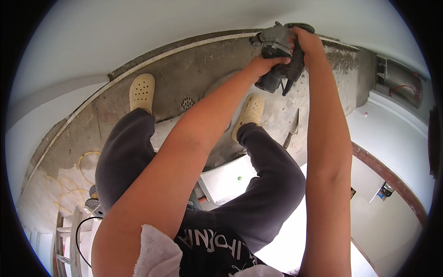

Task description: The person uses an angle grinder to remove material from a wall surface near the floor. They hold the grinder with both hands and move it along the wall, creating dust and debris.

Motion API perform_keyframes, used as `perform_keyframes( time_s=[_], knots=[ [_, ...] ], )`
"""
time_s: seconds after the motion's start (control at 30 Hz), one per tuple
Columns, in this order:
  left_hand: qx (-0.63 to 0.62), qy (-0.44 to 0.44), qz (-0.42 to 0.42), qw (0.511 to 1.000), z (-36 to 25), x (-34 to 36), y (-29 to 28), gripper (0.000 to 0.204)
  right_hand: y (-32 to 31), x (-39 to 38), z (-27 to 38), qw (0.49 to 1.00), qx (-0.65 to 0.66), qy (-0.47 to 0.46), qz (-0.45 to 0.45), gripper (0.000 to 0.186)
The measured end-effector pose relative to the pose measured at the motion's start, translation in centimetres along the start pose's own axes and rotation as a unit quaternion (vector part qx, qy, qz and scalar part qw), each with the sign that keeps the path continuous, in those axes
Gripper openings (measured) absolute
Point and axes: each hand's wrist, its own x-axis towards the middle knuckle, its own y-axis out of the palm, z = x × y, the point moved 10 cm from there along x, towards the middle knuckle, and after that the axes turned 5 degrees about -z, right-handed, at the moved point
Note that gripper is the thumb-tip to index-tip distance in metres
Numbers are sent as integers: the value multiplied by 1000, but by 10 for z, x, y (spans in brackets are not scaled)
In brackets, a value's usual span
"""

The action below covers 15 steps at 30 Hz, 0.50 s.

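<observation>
A dark grey handheld power tool (275,42) is held near the edge where the grey concrete surface (203,60) meets the white wall (161,21). My left hand (268,64) is closed on the tool's lower body, thumb across it. My right hand (305,41) grips its upper handle, partly hidden behind it. A thin white strip (184,45) runs along the concrete's edge beside the tool. My feet, in cream clogs (141,92), are on the concrete either side of a round perforated drain cover (187,103). The tool's working face is not visible.
A knife (290,133) lies right of my right foot. A white basin (221,184) is behind my legs. A yellow cord (82,161) and a ladder (62,240) are at lower left. A metal recess (401,83) and white ledge (387,120) are at right.
</observation>
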Motion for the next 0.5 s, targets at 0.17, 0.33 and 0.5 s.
perform_keyframes(
  time_s=[0.17,0.33,0.5],
  knots=[
    [153,-12,-5,988,25,-7,12,54,-57,-40,-45,989,117,62,-62,23],
    [263,-9,-76,962,42,-43,15,74,-82,-82,-66,987,133,60,-70,22],
    [235,-39,-79,968,44,-55,22,70,-85,-92,-50,994,88,51,-44,23]
  ],
)
